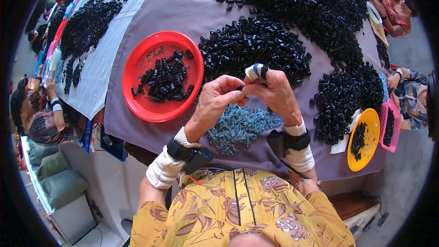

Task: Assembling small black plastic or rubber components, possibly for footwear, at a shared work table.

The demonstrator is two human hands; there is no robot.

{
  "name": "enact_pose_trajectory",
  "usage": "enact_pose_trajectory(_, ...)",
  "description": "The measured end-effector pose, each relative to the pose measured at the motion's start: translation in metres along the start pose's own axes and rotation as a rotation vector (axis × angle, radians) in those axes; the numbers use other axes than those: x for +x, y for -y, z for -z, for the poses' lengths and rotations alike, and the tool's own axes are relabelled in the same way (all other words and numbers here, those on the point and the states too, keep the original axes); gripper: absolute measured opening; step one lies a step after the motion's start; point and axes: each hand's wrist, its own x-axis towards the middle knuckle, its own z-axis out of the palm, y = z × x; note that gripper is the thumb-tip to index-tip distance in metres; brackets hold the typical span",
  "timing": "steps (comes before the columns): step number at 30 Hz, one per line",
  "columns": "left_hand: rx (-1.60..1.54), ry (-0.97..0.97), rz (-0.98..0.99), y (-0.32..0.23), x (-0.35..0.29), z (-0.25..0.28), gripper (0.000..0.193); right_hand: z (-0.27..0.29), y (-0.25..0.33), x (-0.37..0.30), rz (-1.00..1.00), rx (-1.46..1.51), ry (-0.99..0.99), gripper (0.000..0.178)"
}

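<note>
Listing, by count: hands, two, bare-fingered but for one striped finger wrap [256, 71] on the right. Left hand [211, 103]: thumb and forefinger pinched narrow on a piece [240, 88]. Right hand [275, 92]: thumb and fingers drawn together on the same piece, their tips almost meeting the left's.

Piece: one, small, dark, held in the air over the near side of the counter [178, 17], above the far edge of the springs [238, 128]. Fingertips cover most of it; which way it points, and the run of its long axis, cannot be told.

Springs: one pile, pale blue, coils too many to count, lying at mixed angles. Red plate [128, 84]: one, round, left of the hands, holding one cluster of black parts [164, 80]. Black heap [256, 48]: one directly beyond the hands, uncountable, its short tubes pointing every way; further heaps lie behind and to the right. Yellow plate [372, 121]: one, at right, black parts on it. Pink basket [396, 139]: one, just beside the yellow plate. Cuffs [164, 169]: two, white knit, each with one black strap.
</note>
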Motion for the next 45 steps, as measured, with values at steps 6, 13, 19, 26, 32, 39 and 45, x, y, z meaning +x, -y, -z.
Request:
enact_pose_trajectory(6,0.052,-0.039,-0.023,0.002,0.001,-0.002,0.019,0.0,-0.003,0.002,-0.003,-0.089,-0.012,0.012)
enact_pose_trajectory(13,0.068,-0.08,-0.039,0.001,0.0,-0.001,0.018,-0.002,0.001,0.001,-0.083,0.025,0.01,0.013)
enact_pose_trajectory(19,0.15,-0.129,-0.062,-0.007,0.0,0.003,0.017,-0.006,0.004,0.005,0.026,-0.034,-0.023,0.015)
enact_pose_trajectory(26,0.309,-0.165,-0.132,-0.006,-0.001,0.002,0.017,-0.006,0.008,0.009,-0.077,-0.059,0.014,0.017)
enact_pose_trajectory(32,0.234,-0.168,-0.104,-0.007,-0.003,0.008,0.018,-0.007,0.0,0.009,-0.173,0.033,0.058,0.017)
enact_pose_trajectory(39,0.332,-0.193,-0.166,-0.005,-0.004,0.004,0.015,-0.009,0.001,0.01,-0.122,-0.07,0.015,0.017)
enact_pose_trajectory(45,0.142,-0.249,-0.102,-0.01,-0.005,0.02,0.022,-0.007,-0.013,0.007,-0.093,-0.049,-0.143,0.011)
